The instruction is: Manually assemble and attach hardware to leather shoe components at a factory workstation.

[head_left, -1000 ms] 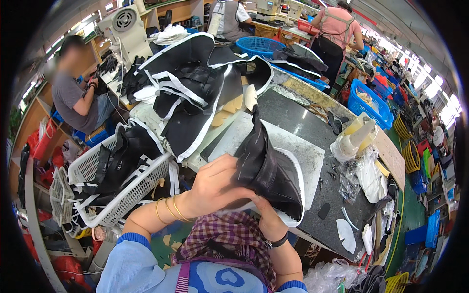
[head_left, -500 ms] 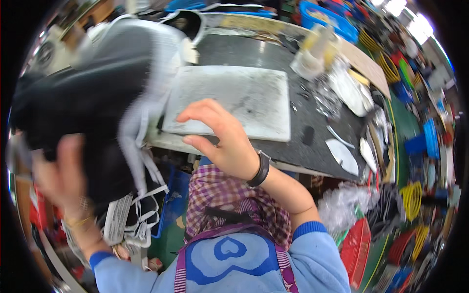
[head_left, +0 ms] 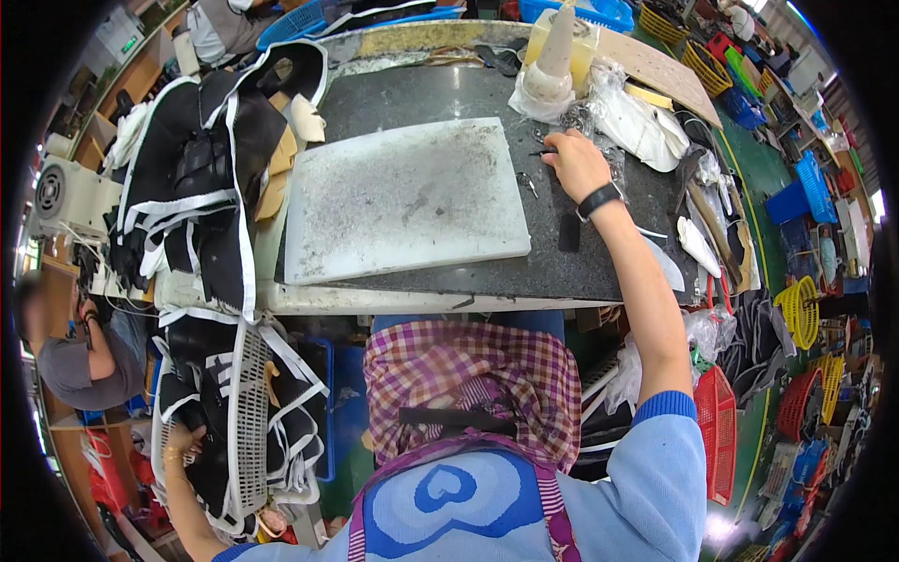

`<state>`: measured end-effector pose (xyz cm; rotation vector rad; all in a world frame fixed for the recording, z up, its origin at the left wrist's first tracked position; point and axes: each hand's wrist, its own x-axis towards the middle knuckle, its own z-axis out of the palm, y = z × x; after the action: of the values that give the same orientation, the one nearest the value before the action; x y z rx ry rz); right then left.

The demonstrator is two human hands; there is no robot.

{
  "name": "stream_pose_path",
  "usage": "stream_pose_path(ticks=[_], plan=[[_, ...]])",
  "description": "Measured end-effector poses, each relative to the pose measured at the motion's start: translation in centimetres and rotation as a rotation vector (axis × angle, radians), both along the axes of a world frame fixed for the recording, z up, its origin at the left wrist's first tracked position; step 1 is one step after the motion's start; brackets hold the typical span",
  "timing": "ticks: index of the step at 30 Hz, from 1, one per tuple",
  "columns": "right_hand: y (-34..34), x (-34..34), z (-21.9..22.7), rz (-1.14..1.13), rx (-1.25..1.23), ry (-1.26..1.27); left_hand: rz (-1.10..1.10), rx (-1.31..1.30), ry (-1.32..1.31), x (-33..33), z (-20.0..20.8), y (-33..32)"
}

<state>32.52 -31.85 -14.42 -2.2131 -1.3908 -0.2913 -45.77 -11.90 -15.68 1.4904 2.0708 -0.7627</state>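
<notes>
Dark worktop [head_left: 412,94]; left hand [head_left: 185,440] at black, white-edged pieces [head_left: 215,454] in basket [head_left: 248,421].

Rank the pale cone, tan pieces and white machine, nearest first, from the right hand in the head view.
From the right hand:
1. Pale cone, just beyond it.
2. Tan pieces, left, past the white board.
3. White machine, far left.

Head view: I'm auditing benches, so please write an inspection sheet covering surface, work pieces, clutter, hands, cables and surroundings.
Surface: dark bench top; smudged white board on it.
Work pieces: white-edged black pieces heaped left of the board; more in the white basket.
Clutter: pale cone and crumpled white plastic, toward the right.
Hands: left hand at the basket, right hand over the bench; grips unclear.
Cables: nothing clearly distinguishable.
Surroundings: person in grey at left; red basket at right.
</notes>
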Motion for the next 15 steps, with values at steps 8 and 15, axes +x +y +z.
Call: stream_pose_path(ticks=[8, 15], plan=[[2.1, 0.5, 0.1, 0.040, -0.070, 0.127, -0.766, 0.938, -0.336, 19.5, 15.0, -1.3], [-0.9, -2.5, 1.7, 0.003, 0.224, 0.155, -1.504, 0.727, -1.013, 41.4, 13.7, -9.0]])
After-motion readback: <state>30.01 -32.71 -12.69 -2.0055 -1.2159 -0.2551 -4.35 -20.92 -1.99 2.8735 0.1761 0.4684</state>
